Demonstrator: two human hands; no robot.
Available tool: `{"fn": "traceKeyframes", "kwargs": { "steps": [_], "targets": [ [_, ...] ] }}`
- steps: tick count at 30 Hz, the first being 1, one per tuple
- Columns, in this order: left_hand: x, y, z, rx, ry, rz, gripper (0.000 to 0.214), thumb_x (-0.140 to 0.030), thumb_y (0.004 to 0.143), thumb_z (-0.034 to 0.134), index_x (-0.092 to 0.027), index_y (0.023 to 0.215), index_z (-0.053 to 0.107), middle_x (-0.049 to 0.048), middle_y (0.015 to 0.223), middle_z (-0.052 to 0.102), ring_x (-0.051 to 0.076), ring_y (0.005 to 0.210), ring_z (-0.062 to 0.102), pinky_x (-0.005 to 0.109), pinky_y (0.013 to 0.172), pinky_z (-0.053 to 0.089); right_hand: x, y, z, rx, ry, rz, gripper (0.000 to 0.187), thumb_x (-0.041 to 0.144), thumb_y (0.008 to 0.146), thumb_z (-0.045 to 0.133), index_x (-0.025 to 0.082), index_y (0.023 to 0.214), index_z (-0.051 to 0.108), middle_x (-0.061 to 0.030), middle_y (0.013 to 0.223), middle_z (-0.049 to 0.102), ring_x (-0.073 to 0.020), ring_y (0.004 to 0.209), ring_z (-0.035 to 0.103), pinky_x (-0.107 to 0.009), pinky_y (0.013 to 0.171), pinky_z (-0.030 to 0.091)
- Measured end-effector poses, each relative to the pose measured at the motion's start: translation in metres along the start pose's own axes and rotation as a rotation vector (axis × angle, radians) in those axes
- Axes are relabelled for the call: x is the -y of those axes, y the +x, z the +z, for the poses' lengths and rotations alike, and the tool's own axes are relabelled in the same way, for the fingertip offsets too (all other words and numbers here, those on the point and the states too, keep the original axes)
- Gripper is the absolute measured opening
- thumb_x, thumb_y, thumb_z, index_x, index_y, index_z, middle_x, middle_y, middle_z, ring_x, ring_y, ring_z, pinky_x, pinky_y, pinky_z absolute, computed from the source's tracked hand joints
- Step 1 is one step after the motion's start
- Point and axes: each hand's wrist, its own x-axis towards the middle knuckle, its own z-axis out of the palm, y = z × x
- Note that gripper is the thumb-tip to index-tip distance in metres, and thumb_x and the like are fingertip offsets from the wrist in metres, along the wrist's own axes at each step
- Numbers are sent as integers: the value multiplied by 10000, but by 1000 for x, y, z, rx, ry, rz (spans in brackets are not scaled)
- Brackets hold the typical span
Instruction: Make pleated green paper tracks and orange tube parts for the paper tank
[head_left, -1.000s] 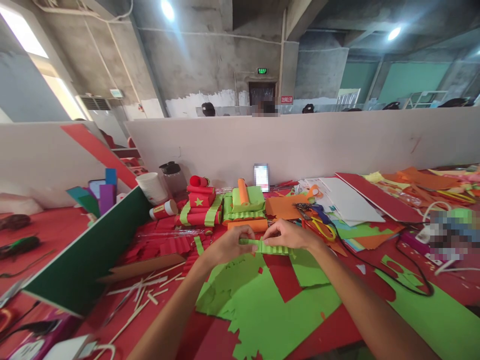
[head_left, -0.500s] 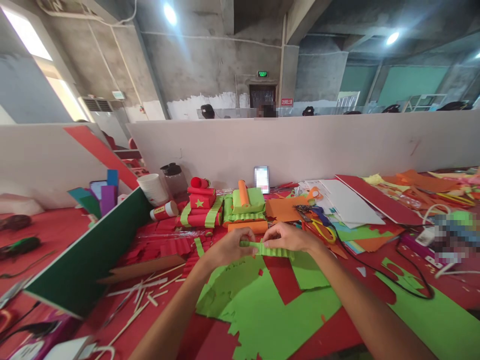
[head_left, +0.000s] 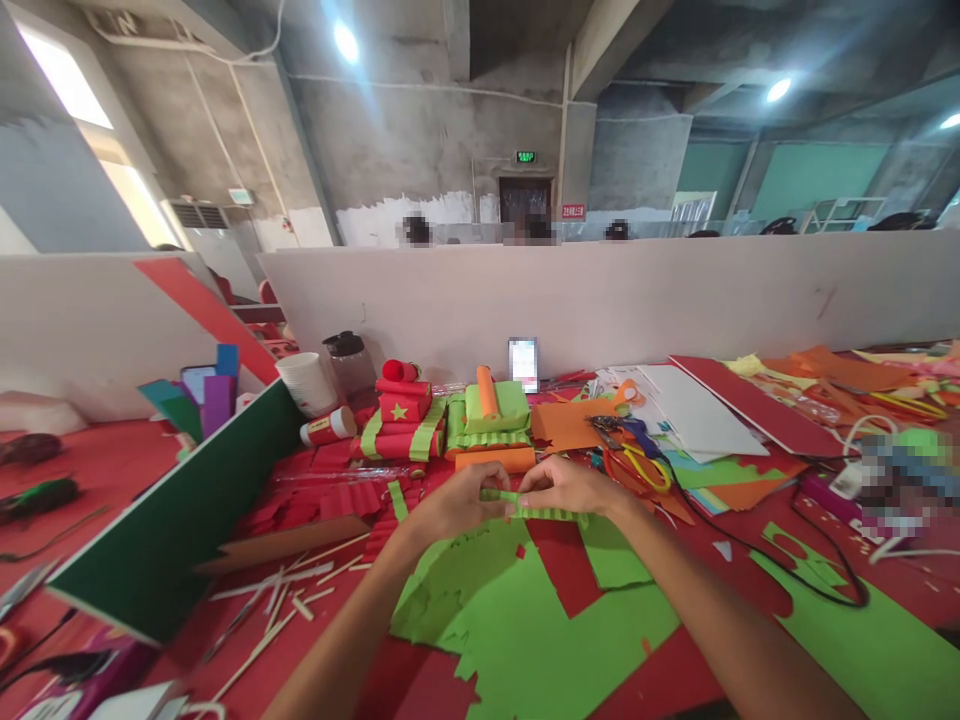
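Both my hands pinch a narrow pleated green paper strip (head_left: pixel 551 513) held just above the table. My left hand (head_left: pixel 457 500) grips its left end with thumb and fingers closed. My right hand (head_left: pixel 566 485) is closed over the strip beside it, fingers pressed down on the folds. Under my hands lie large cut sheets of green paper (head_left: pixel 517 620) on the red table (head_left: pixel 112 470). Just beyond my hands stand a red paper tank (head_left: pixel 401 420) with a yellow star and a green and orange paper tank (head_left: pixel 491 420).
Scissors (head_left: pixel 634 455) lie to the right among orange, white and red sheets. A black cable (head_left: pixel 810 575) loops at the right. A dark green board (head_left: pixel 172 520) slants at the left, with thin sticks (head_left: pixel 292 585) near it. A cup (head_left: pixel 307 380), jar, glue stick and phone (head_left: pixel 523 362) stand by the divider wall.
My hands have drawn closer together on the pleated strip, and less of it shows between them. The view has dipped slightly.
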Motion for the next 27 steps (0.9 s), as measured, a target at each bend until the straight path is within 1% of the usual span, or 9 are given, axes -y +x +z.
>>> {"fn": "traceKeyframes", "kwargs": {
  "steps": [3,6,9,15,18,27],
  "targets": [
    [1,0,1,-14,34,32,260,-396,769,641,-165,847,552,28,802,613,148,685,551,240,557,375,-1,2,3,5,19,15,293,449,764,657,166,815,709,1,714,623,-117,613,470,-215,568,340],
    [1,0,1,-43,60,24,280,-416,750,653,-172,842,549,17,781,607,136,648,521,234,532,361,0,2,4,-7,11,28,304,469,748,667,167,768,695,15,665,586,-105,581,432,-214,539,317],
    [0,0,1,-40,46,17,286,-426,747,649,-175,831,541,14,762,610,127,609,499,236,515,350,0,2,5,-15,-1,27,300,465,747,666,165,743,685,21,640,560,-99,567,402,-213,522,301],
    [-4,-1,1,-37,14,-2,290,-422,729,675,-180,827,548,4,721,617,125,584,489,239,509,336,-3,4,6,-25,8,20,268,428,754,655,162,747,681,19,644,560,-99,567,402,-210,527,309],
    [-5,-1,1,-35,23,-13,300,-427,728,678,-175,832,553,9,735,620,121,583,488,236,507,334,-3,4,7,-27,14,10,259,417,755,651,160,731,671,25,635,547,-97,567,397,-210,529,304],
    [-2,-1,1,-41,55,18,290,-424,736,673,-171,833,568,19,765,618,136,630,522,243,525,350,0,3,7,-27,-5,14,257,417,748,648,162,709,657,36,606,505,-92,556,370,-213,520,278]
  ]
}}
